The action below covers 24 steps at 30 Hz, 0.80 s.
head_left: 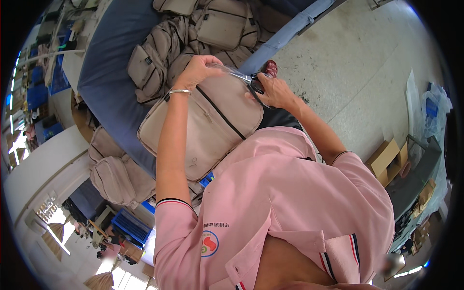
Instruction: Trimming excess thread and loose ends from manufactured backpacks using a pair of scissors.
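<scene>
Beige fabric, crossed by a long dark zip, makes up the broad backpack (212, 128) in front of the person in the pink shirt (299, 193); from where I stand it lies flat side up, close against the shirt, just by the near edge of a blue cloth (111, 63) that carries a heap of other beige bags (227, 24); the heap fills the far part of that cloth, up to the pale blue padded rail (285, 38) along its right edge.

The right hand (274, 92) is closed on the black handles of a pair of scissors (247, 79), above the backpack's far right corner; the steel blades point left, toward the left hand (200, 70); that one has its fingers curled toward the thumb near the blade tips, with a silver bracelet (181, 91) at the wrist; blur there means I cannot tell whether it pinches anything.

Past the right hand shows a dark red shoe (271, 67) on the grey floor (343, 58); an opened cardboard box (386, 162) stands farther right; more beige bags (118, 179) sit outside the cloth's near left edge.
</scene>
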Tool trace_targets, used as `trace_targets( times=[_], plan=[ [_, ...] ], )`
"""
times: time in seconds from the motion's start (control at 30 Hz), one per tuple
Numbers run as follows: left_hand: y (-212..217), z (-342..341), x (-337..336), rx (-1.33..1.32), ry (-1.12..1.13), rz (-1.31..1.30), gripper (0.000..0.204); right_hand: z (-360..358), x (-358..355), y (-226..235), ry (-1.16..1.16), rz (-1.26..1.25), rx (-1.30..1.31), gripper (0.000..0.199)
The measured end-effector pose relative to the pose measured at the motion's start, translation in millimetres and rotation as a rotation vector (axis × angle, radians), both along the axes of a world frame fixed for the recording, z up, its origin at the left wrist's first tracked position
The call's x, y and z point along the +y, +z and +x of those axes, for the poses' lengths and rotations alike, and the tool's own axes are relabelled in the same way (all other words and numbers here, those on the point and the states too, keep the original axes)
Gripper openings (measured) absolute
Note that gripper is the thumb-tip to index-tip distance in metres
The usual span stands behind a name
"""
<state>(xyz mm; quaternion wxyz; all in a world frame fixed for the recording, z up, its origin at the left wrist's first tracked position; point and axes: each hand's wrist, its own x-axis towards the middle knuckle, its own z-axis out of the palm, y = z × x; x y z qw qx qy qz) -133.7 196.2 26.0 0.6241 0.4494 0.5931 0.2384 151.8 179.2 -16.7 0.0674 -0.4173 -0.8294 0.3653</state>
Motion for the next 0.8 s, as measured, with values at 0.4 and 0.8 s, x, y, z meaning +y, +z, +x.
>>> trace_targets(
  times=[0.4, 0.8],
  plan=[
    [3, 5, -4, -0.005, 0.048, -0.014, 0.029, 1, -1, -2, -0.031, -0.045, 0.094, 0.064],
    [7, 13, -8, 0.040, 0.070, 0.019, 0.027, 5, -3, -1, 0.028, -0.072, 0.136, 0.064]
  ],
)
